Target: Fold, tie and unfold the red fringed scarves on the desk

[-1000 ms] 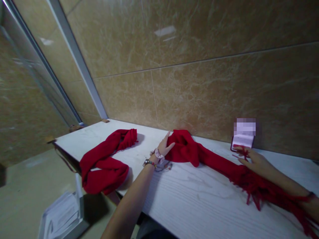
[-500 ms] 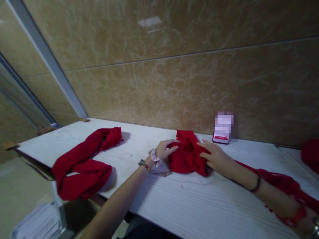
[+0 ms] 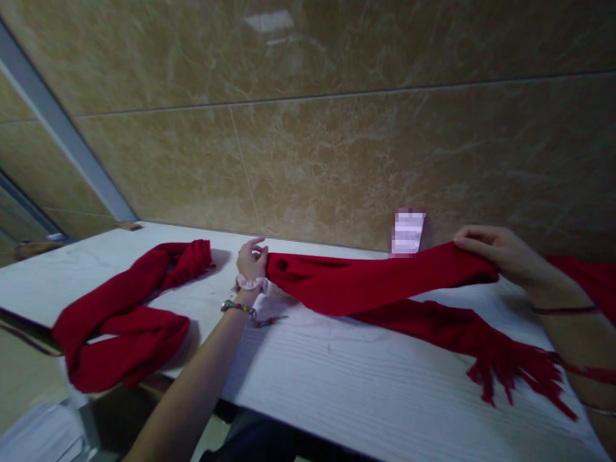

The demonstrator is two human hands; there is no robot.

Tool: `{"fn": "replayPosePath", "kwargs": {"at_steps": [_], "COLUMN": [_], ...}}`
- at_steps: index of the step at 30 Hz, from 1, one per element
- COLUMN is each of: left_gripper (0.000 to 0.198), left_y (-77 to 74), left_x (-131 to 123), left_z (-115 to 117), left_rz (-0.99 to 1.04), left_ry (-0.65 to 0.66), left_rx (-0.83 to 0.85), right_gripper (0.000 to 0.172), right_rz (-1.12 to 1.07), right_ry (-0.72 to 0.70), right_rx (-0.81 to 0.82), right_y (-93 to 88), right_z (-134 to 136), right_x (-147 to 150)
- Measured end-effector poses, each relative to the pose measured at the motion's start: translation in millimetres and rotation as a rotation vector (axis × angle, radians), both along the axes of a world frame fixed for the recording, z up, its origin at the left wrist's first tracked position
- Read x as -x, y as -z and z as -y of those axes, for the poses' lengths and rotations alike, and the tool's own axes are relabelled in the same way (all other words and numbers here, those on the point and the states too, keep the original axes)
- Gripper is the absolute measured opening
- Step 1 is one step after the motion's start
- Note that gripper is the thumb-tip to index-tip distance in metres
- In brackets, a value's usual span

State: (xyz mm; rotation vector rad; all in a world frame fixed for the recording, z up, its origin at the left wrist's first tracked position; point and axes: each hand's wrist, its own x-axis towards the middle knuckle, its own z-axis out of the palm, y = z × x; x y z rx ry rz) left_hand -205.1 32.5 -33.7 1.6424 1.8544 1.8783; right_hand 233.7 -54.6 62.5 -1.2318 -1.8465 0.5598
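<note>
A red fringed scarf [image 3: 366, 282] stretches between my two hands above the white table. My left hand [image 3: 252, 258] grips its left end, fingers closed at the cloth's edge. At the other end, my right hand [image 3: 495, 250] pinches the upper edge between thumb and fingers, raising that layer off the table. A lower layer lies beneath it, its tassels [image 3: 520, 372] spread toward the right front. Left of my hands rests a second red scarf [image 3: 120, 321], bent into a loose loop near the table's left front edge.
The white table [image 3: 337, 385] runs along a brown marbled wall [image 3: 312, 160]. A phone [image 3: 408, 232] with a blurred screen leans against the wall behind the scarf. More red cloth [image 3: 587, 282] lies at the far right. Below the left edge stands a pale container [image 3: 43, 433].
The bunched scarf has been drawn out into a long strip. My right hand has moved right with one end, and my left hand has shifted left. The view has turned slightly right.
</note>
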Motion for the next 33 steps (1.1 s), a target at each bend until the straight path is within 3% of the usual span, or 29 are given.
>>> {"fn": "replayPosePath", "kwargs": {"at_steps": [3,6,8,10,13,16,19,22,25,28,33], "left_gripper": [0.027,0.043,0.049,0.052,0.055,0.049,0.031,0.028,0.029,0.032,0.040], "left_y": [2.1,7.4,10.6,12.0,10.1,5.6,1.9,0.1,-0.6,-2.1,-5.7], "left_x": [-8.6,-19.0,-25.4,-30.1,-32.6,-30.1,-25.2,-21.3,-21.8,-26.4,-30.2], "left_z": [1.5,1.5,2.1,3.4,5.7,7.2,8.7,10.8,13.1,15.4,22.2], "left_rz": [-0.146,-0.130,-0.109,-0.083,-0.024,-0.022,-0.086,-0.091,0.229,0.583,0.691], "left_ry": [0.144,0.435,0.631,0.745,0.785,0.725,0.671,0.692,0.775,0.838,0.867], "left_rx": [0.001,0.221,0.381,0.492,0.580,0.647,0.735,0.767,0.700,0.613,0.554], "right_gripper": [0.040,0.040,0.037,0.042,0.057,0.063,0.060,0.046,0.029,0.027,0.025], "right_rz": [0.314,0.674,0.769,0.771,0.787,0.854,0.903,0.915,0.927,0.920,0.874], "right_ry": [0.018,-0.104,-0.187,-0.212,-0.197,-0.094,0.008,0.039,0.072,0.065,0.155], "right_rx": [0.028,0.173,0.210,0.135,0.036,0.071,0.186,0.218,0.189,0.176,0.156], "right_y": [3.7,14.6,22.0,28.9,41.9,60.4,75.2,77.5,72.0,71.0,88.8], "right_z": [-3.3,-9.2,-11.2,-11.1,-8.9,-9.0,-13.3,-18.7,-21.7,-22.5,-24.1], "right_x": [-17.3,-23.6,-17.3,-2.7,26.1,48.4,55.7,52.3,46.7,45.1,53.5]}}
